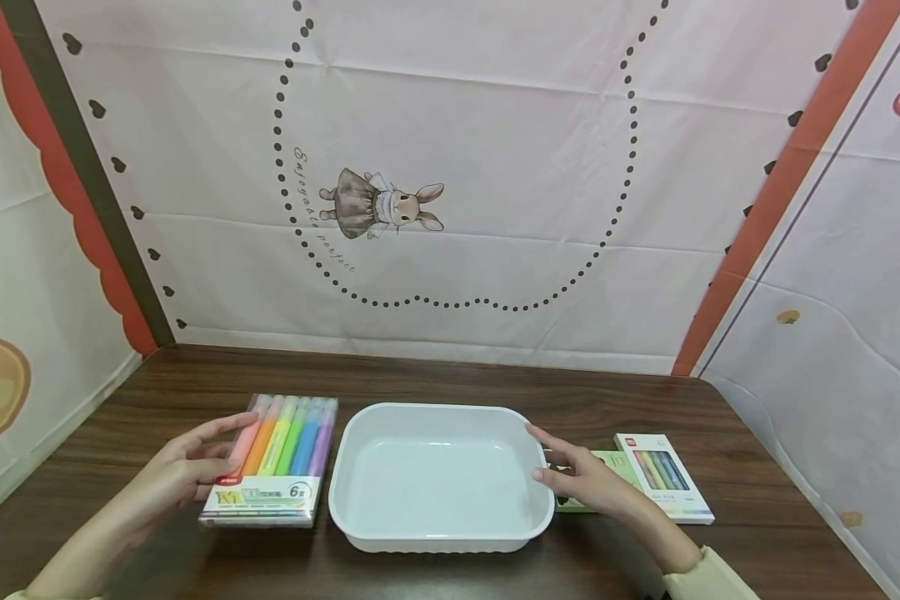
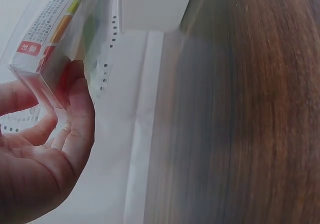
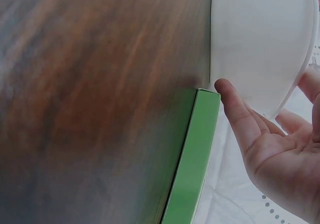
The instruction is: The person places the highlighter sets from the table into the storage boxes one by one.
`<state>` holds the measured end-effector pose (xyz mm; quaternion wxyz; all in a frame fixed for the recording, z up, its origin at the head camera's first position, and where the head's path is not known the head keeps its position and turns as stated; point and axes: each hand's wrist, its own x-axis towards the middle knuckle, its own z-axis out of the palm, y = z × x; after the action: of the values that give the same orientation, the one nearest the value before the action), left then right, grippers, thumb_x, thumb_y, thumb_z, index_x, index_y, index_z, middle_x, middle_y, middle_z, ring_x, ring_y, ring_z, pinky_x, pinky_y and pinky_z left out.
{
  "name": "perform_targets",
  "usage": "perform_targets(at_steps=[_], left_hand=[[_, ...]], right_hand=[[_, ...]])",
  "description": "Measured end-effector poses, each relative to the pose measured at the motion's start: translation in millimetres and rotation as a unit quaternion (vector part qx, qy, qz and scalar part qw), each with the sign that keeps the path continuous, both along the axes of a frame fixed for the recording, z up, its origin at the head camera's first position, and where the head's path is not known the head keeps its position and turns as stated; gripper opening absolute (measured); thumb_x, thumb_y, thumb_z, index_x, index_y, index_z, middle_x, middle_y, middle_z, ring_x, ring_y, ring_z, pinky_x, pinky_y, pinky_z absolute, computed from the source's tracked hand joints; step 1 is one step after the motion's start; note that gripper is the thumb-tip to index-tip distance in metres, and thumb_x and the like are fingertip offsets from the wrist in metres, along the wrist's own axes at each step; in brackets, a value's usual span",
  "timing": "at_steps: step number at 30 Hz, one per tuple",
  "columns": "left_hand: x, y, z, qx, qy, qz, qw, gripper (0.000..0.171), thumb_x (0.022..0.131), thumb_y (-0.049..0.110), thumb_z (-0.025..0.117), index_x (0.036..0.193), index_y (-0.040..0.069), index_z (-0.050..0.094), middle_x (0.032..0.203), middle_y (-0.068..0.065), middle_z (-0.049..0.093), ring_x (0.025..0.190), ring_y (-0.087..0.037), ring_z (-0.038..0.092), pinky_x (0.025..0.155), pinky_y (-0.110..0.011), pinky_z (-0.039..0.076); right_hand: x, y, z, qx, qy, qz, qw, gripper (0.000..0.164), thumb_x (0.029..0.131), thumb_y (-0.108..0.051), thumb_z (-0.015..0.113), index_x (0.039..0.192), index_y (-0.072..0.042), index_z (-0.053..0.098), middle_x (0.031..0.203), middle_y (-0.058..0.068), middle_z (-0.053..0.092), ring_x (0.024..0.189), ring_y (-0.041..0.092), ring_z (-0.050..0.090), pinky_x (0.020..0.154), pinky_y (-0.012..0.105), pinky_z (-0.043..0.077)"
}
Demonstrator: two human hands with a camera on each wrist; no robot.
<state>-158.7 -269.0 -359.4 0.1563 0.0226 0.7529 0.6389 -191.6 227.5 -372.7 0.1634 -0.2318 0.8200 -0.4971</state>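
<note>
The left hand point(image 1: 183, 462) grips the marker pack point(image 1: 281, 450) by its left edge, left of the white tray point(image 1: 438, 483) — probably to hold both faces: its wrist view shows fingers point(image 2: 82, 108) underneath. The right hand point(image 1: 588, 479), fingers extended, touches the tray's right rim, perhaps steadying it — only its wrist view shows a fingertip point(image 3: 225, 88) by the outer wall.

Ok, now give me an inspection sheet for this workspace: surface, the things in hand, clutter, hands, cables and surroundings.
Surface: dark wood-grain tabletop.
Things in hand: marker pack with six colours, left of the white basin.
Clutter: green box, partly hidden in the head view, and white box showing coloured sticks, both right of the basin.
Left hand: grips the pack's left side.
Right hand: touches the basin's right rim.
Cables: nothing seen.
Surroundings: printed sheeting behind and at both sides.
</note>
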Motion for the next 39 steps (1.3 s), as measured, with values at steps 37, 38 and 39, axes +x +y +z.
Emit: perform_targets(at_steps=[37,38,39], left_hand=[[-1.4,21,7.7,0.04,0.019,-0.016,0.9989,0.051,0.087,0.011,0.058,0.132,0.032,0.044,0.108,-0.009,0.056,0.087,-0.021,0.062,0.071,-0.039,0.054],[-1.5,21,7.9,0.041,0.02,-0.016,0.9988,0.052,0.087,0.011,0.058,0.133,0.031,0.044,0.108,-0.009,0.056,0.087,-0.021,0.062,0.071,-0.039,0.054],[-1.7,22,8.1,0.042,0.022,-0.018,0.9987,0.052,0.087,0.011,0.058,0.133,0.029,0.043,0.108,-0.009,0.056,0.087,-0.021,0.062,0.071,-0.039,0.054]], right_hand=[[0.1,0,-1.3,-0.018,-0.004,0.009,1.0,0.064,0.093,-0.017,0.053,0.145,-0.003,0.018,0.125,0.039,0.041,0.101,0.037,0.057,0.07,0.032,0.054],[0.1,0,-1.3,-0.017,-0.004,0.008,1.0,0.064,0.093,-0.017,0.053,0.145,-0.003,0.018,0.125,0.038,0.041,0.101,0.036,0.057,0.07,0.032,0.054],[0.2,0,-1.3,-0.017,-0.005,0.008,1.0,0.064,0.093,-0.018,0.053,0.145,-0.003,0.018,0.126,0.038,0.041,0.101,0.036,0.057,0.07,0.032,0.054]])
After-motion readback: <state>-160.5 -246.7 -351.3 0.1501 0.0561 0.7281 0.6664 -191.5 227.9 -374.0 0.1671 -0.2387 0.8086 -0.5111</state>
